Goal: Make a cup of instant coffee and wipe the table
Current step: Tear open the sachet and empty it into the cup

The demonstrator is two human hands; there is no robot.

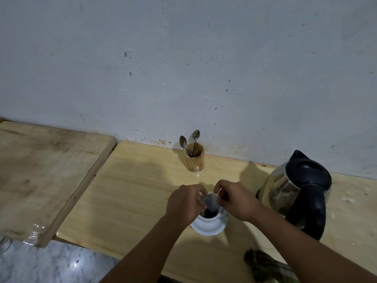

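Observation:
A white cup (208,220) stands on a white saucer (212,229) on the light wooden table (132,193). Dark coffee powder lies inside the cup. Just above the cup, my left hand (183,203) and my right hand (236,199) together pinch a small grey coffee sachet (211,202), tilted with its lower end at the cup's mouth. Right of the cup stands a steel kettle (285,190) with a black lid and handle. A dark checked cloth (267,266) lies at the table's near edge, partly under my right forearm.
A bamboo holder (194,160) with two metal spoons (189,142) stands by the wall behind the cup. A second, darker wooden table (40,170) adjoins on the left, with a scrap of clear plastic (34,234) near its front corner. The floor shows below left.

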